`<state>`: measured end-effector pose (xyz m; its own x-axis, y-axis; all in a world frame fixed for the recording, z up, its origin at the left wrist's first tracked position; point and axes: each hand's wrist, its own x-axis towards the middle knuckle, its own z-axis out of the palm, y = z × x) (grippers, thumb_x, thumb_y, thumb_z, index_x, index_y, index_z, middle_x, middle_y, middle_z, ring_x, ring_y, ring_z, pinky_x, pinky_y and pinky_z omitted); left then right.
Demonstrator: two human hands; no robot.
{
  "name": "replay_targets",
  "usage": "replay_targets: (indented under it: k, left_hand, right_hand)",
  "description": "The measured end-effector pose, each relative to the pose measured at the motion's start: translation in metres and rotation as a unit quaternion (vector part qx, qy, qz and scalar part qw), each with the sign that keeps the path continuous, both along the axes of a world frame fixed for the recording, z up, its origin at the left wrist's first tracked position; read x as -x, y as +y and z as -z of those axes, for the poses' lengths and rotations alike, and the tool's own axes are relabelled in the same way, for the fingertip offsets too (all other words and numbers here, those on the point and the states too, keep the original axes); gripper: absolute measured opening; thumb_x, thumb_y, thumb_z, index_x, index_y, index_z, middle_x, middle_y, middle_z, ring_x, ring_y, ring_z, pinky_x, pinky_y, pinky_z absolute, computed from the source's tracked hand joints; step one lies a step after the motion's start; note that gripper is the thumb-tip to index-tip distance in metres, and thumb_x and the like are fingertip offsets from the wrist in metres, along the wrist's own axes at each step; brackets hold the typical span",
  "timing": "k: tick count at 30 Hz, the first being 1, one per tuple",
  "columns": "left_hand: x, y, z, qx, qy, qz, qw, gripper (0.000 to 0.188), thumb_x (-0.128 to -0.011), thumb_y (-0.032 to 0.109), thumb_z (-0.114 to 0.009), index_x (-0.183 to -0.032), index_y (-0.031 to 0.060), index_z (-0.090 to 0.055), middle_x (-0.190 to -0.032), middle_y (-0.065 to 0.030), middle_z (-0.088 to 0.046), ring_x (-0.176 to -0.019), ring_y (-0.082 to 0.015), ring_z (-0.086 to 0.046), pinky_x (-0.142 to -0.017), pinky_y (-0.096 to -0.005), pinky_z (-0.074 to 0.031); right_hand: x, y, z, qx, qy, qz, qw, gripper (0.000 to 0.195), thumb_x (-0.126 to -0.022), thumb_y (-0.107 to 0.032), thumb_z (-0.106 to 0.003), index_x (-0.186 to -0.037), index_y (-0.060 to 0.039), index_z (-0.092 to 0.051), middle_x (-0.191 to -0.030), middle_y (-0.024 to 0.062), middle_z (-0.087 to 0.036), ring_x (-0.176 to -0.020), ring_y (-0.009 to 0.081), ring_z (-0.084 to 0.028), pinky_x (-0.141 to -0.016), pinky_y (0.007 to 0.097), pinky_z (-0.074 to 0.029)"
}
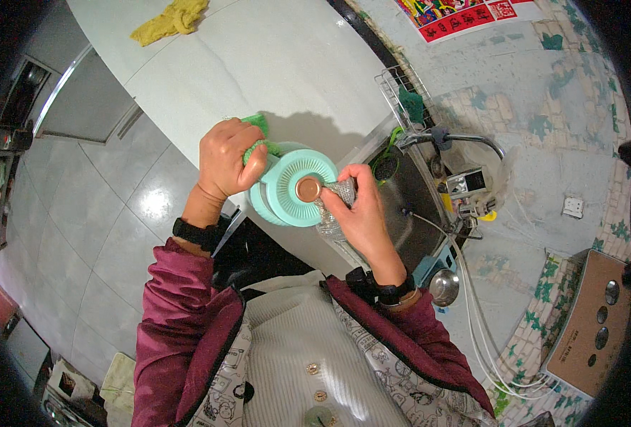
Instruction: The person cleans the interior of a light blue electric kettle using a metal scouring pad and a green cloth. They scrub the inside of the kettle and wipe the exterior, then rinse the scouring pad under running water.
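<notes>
Before me is a mint-green vessel, seemingly a jug or kettle, with a ribbed round lid (300, 160) and a copper-coloured knob (309, 189) at its centre. My left hand (229, 157) is closed on a bunched green cloth (257, 124) at the vessel's left side; the fingers hide any handle there. Pinched in my right hand (366, 216) is a silvery mesh scrubbing cloth (343, 191). The right thumb and cloth touch the knob's right side. Most of the vessel's body is hidden beneath the lid.
A sink (406, 235) with a faucet (473, 139) lies to the right. On the pale countertop (294, 64) rests a yellow cloth (171, 22). A wire rack (393, 91) holds a green scouring pad (411, 104). White hoses (467, 309) run towards a brown-fronted appliance (588, 320).
</notes>
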<state>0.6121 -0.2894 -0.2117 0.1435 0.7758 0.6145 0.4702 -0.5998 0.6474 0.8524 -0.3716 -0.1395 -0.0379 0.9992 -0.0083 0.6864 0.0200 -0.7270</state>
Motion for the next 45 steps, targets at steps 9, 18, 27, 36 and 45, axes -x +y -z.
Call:
replay_targets:
  k: [9,18,27,36,45]
  left_hand:
    - [0.001,0.000,0.001,0.005,0.000,-0.002,1.000,0.013,-0.076,0.020,-0.065,-0.073,0.0075,-0.065,-0.066,-0.0098,-0.059,-0.062,-0.0315,-0.058,-0.057,-0.0409,-0.048]
    - [0.001,-0.001,0.001,0.006,-0.004,-0.006,1.000,0.013,-0.075,0.020,-0.065,-0.073,0.0075,-0.065,-0.066,-0.0100,-0.060,-0.063,-0.0315,-0.059,-0.058,-0.0408,-0.048]
    - [0.001,0.001,0.002,0.001,-0.006,-0.009,1.000,0.014,-0.076,0.021,-0.064,-0.073,0.0076,-0.065,-0.066,-0.0097,-0.059,-0.062,-0.0316,-0.058,-0.057,-0.0415,-0.047]
    - [0.003,0.001,0.001,0.004,-0.008,-0.003,1.000,0.014,-0.075,0.021,-0.064,-0.072,0.0072,-0.063,-0.066,-0.0100,-0.059,-0.061,-0.0314,-0.056,-0.056,-0.0413,-0.046]
    - [0.002,0.002,-0.002,0.007,-0.017,0.000,1.000,0.014,-0.075,0.020,-0.064,-0.072,0.0070,-0.063,-0.066,-0.0098,-0.059,-0.061,-0.0314,-0.056,-0.056,-0.0412,-0.046]
  right_hand:
    - [-0.018,0.019,-0.021,0.269,0.047,-0.020,0.962,0.052,-0.089,-0.025,-0.077,-0.128,0.0012,-0.056,-0.113,0.0147,-0.065,-0.102,0.0203,-0.063,-0.089,0.0334,-0.050]
    - [-0.019,0.022,-0.013,0.269,0.129,-0.034,0.954,0.058,-0.091,-0.017,-0.072,-0.140,0.0055,-0.050,-0.125,0.0135,-0.065,-0.112,0.0192,-0.062,-0.097,0.0329,-0.049]
    - [-0.025,0.025,0.005,0.257,0.201,-0.040,0.944,0.055,-0.087,-0.015,-0.072,-0.135,0.0038,-0.052,-0.126,0.0160,-0.061,-0.116,0.0242,-0.060,-0.100,0.0364,-0.048]
    - [-0.022,0.025,-0.005,0.274,0.258,-0.057,0.925,0.052,-0.092,-0.010,-0.073,-0.137,0.0008,-0.049,-0.124,0.0087,-0.060,-0.114,0.0141,-0.056,-0.096,0.0304,-0.048]
    - [-0.031,0.030,-0.007,0.326,0.275,-0.073,0.901,0.059,-0.091,-0.012,-0.075,-0.140,0.0034,-0.046,-0.125,0.0087,-0.060,-0.112,0.0125,-0.056,-0.096,0.0286,-0.048]
